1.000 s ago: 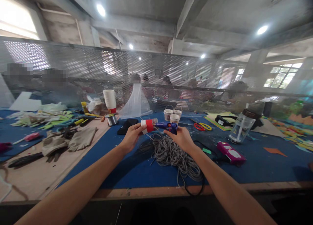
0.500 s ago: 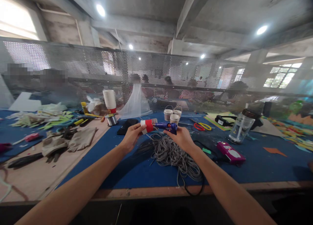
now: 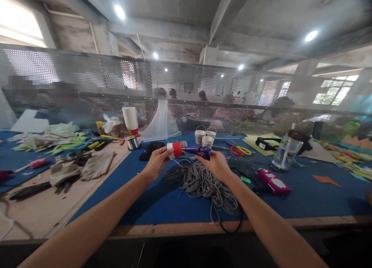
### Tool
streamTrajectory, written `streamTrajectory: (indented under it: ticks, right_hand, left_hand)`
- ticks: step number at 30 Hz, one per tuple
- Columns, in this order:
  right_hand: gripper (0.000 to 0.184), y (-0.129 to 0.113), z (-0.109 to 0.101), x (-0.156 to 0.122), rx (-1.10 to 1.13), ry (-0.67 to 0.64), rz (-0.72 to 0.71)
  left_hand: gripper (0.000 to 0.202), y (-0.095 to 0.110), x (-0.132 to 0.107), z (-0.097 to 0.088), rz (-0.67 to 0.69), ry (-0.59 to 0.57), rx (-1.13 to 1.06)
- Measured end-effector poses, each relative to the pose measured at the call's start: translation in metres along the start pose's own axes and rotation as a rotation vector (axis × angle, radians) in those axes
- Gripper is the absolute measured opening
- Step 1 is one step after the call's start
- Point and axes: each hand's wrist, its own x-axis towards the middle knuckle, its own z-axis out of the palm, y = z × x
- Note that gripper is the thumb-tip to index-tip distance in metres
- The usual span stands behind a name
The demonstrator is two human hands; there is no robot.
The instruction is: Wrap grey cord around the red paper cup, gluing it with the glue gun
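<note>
My left hand (image 3: 156, 162) is closed round a small cup with a red band (image 3: 176, 149), held on its side above the blue table mat (image 3: 162, 200). My right hand (image 3: 216, 164) grips a blue glue gun (image 3: 200, 150) whose nozzle points left at the cup's open end. Just below both hands lies a loose heap of grey cord (image 3: 208, 186).
Red and yellow scissors (image 3: 240, 150), three small cups (image 3: 205, 136), a clear jar (image 3: 287, 151) and a pink device (image 3: 274, 181) lie to the right. A stack of paper cups (image 3: 130, 120), grey gloves (image 3: 81, 167) and craft scraps sit left. A perforated metal screen (image 3: 186, 89) backs the table; people sit beyond it.
</note>
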Motion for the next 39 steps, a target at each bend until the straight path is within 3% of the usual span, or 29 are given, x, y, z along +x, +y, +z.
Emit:
streamTrajectory:
  ticks: [39]
  right_hand:
    - [0.034,0.0043,0.0021,-0.0011,-0.065,0.009,-0.047]
  left_hand:
    - [0.038,-0.0028,0.0027,-0.0034,0.016,0.011,-0.003]
